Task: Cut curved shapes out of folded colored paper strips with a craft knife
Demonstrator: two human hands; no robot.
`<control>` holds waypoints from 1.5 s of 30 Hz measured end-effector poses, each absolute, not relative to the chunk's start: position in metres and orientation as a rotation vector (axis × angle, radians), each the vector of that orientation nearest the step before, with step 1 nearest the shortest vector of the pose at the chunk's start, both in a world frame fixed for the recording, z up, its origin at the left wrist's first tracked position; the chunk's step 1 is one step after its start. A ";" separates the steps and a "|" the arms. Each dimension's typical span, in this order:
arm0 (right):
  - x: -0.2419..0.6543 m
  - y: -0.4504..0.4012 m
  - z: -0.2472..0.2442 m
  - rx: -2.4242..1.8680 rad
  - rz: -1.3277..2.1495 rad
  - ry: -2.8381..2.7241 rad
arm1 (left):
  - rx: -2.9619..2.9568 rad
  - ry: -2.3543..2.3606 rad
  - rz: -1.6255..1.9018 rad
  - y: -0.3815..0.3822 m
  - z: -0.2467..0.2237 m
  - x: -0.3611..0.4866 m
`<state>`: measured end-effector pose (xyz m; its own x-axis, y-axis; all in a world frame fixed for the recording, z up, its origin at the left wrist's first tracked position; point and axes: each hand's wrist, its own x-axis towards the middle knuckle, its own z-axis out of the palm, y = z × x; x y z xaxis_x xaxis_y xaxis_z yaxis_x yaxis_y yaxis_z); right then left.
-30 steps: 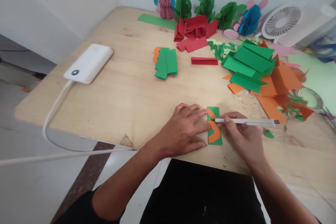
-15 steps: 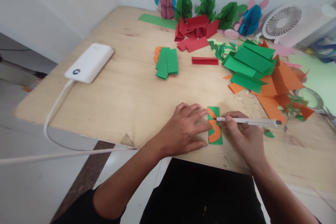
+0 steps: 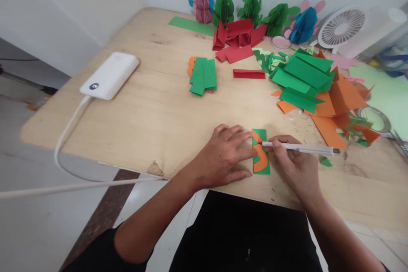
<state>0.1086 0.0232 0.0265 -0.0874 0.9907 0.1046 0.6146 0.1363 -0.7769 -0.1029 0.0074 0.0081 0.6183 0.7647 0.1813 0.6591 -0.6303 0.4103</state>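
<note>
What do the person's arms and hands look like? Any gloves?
The left arm has a black cloth sleeve ending near the elbow, then it's bare. The right forearm is bare too. No gloves on the left hand or right hand, and no watch shows.

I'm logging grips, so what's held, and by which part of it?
The right hand holds the white pen near its tip; the left hand grips nothing, touching the orange cutout.

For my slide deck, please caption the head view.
Right hand holds a white pen at an orange cutout on green paper, left hand at the paper's edge.
</note>
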 end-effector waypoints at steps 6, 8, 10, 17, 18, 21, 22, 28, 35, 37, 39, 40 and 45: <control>0.109 0.022 0.029 -1.588 0.665 -1.813 | 2.551 1.151 0.511 0.007 0.007 -0.103; 0.107 0.022 0.030 -1.574 0.657 -1.830 | 2.547 1.154 0.511 0.007 0.007 -0.103; 0.105 0.022 0.032 -1.557 0.644 -1.855 | 2.542 1.158 0.509 0.007 0.006 -0.103; 0.105 0.023 0.033 -1.549 0.654 -1.858 | 2.545 1.157 0.508 0.007 0.006 -0.103; 0.106 0.023 0.033 -1.550 0.645 -1.854 | 2.544 1.156 0.511 0.007 0.006 -0.103; 0.107 0.024 0.033 -1.552 0.616 -1.858 | 2.542 1.153 0.517 0.007 0.006 -0.103; 0.107 0.025 0.032 -1.552 0.611 -1.861 | 2.543 1.153 0.521 0.007 0.006 -0.103; 0.106 0.023 0.027 -1.483 0.708 -1.785 | 2.553 1.154 0.504 0.007 0.006 -0.103; 0.115 0.002 0.033 -1.367 0.632 -1.969 | 2.550 1.160 0.499 0.007 0.007 -0.103; 0.118 -0.005 0.032 -1.314 0.500 -2.081 | 2.552 1.154 0.501 0.007 0.007 -0.103; 0.120 -0.012 0.030 -1.225 0.388 -2.185 | 2.556 1.154 0.497 0.007 0.006 -0.102; 0.121 -0.014 0.029 -1.183 0.336 -2.230 | 2.558 1.157 0.495 0.007 0.006 -0.102; 0.121 -0.019 0.024 -1.111 0.110 -2.360 | 2.573 1.167 0.494 0.007 0.005 -0.101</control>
<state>0.1213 -0.0191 0.0240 -0.5252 0.7379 0.4240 0.6954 0.6593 -0.2861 -0.1013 0.0070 0.0046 0.6168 0.7630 0.1933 0.6699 -0.6378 0.3801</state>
